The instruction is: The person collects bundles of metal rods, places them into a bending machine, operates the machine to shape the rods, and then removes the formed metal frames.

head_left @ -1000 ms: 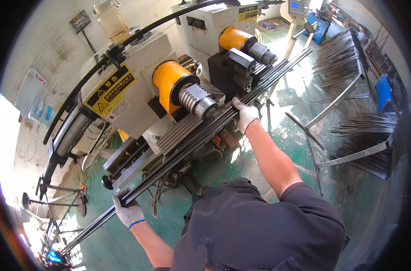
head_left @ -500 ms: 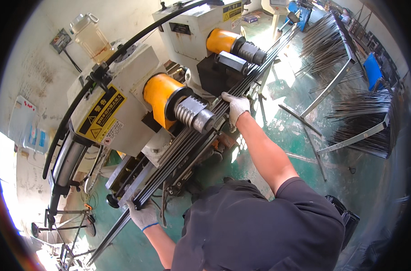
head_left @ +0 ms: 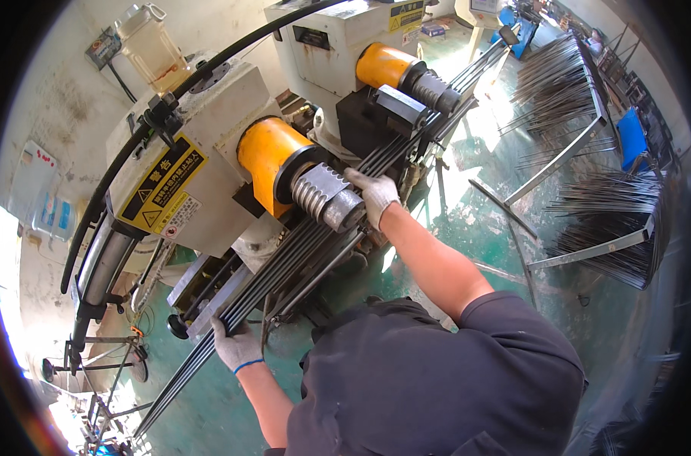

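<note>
Green workshop floor point(head_left: 467, 228) surrounds a white machine point(head_left: 209, 137) with yellow cylinders point(head_left: 266, 156). Across its bed lies a bundle of long dark rods point(head_left: 300, 254), its long axis running from lower left up to upper right. Both gloved hands are closed around it: left hand point(head_left: 237, 346) low, right hand point(head_left: 376, 196) beside the ribbed roller point(head_left: 330, 199).

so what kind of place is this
Most likely a metalworking shop. The gloved left hand and right hand hold long steel rods on a machine with yellow rollers, and racks of rods stand nearby.
</note>
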`<control>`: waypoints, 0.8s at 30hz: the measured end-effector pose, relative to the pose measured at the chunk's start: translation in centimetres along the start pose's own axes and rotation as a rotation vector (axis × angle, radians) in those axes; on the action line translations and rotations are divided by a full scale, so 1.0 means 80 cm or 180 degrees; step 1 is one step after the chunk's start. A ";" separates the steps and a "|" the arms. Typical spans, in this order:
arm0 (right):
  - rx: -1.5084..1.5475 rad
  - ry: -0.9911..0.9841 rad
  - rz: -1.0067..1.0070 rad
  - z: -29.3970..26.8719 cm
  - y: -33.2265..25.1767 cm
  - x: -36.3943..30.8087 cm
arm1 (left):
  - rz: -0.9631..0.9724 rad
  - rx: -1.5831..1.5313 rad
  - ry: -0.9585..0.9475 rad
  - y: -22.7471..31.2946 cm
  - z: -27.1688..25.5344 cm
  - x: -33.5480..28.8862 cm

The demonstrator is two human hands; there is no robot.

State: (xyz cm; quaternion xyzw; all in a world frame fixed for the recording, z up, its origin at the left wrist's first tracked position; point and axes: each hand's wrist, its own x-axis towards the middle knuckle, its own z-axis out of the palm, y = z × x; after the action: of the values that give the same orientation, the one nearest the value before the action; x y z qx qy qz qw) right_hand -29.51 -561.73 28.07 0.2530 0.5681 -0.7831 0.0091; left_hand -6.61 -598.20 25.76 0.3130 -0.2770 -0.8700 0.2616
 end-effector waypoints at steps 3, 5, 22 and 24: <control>0.0562 -0.0193 0.0009 -0.004 -0.006 0.009 | -0.0354 -0.0113 -0.0447 -0.020 0.018 -0.012; 0.0624 -0.0315 -0.0177 -0.015 -0.015 0.030 | -0.0357 -0.0376 -0.0377 -0.011 0.010 -0.008; 0.0219 -0.0161 -0.0261 -0.022 -0.001 0.040 | 0.0034 -0.0451 -0.0544 -0.022 -0.011 0.000; 0.0212 -0.0039 -0.0340 -0.042 -0.021 0.073 | -0.0133 -0.0072 -0.0326 -0.045 0.017 -0.015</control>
State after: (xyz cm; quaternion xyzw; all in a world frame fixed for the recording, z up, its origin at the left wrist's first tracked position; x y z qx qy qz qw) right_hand -33.81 -556.55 26.39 0.2177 0.5544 -0.8024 -0.0377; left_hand -7.74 -594.44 24.75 0.2708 -0.2736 -0.8932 0.2324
